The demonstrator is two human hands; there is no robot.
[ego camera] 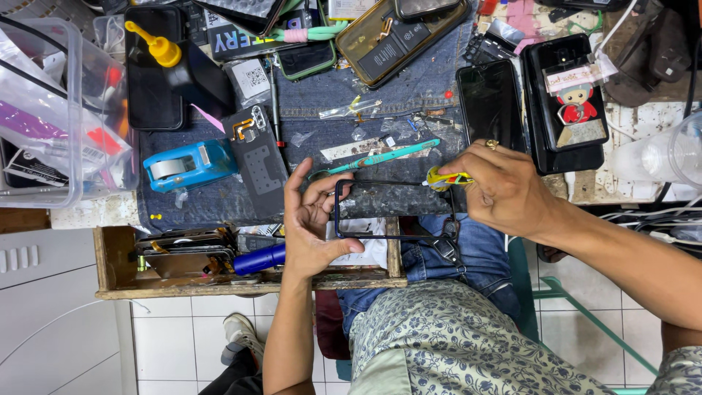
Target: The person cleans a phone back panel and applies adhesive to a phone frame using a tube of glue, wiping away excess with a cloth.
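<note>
Thin black phone frame: judged light, flexible, easily bent; left hand fingers pinched on its edge, right hand fingers closed around a yellow-tipped tool.

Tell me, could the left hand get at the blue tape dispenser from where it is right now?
Probably not straight away. The left hand is busy steadying a thin black phone frame, so it would have to let go first. Otherwise the blue tape dispenser sits just beside it on the denim mat, with only flat parts between.
</note>
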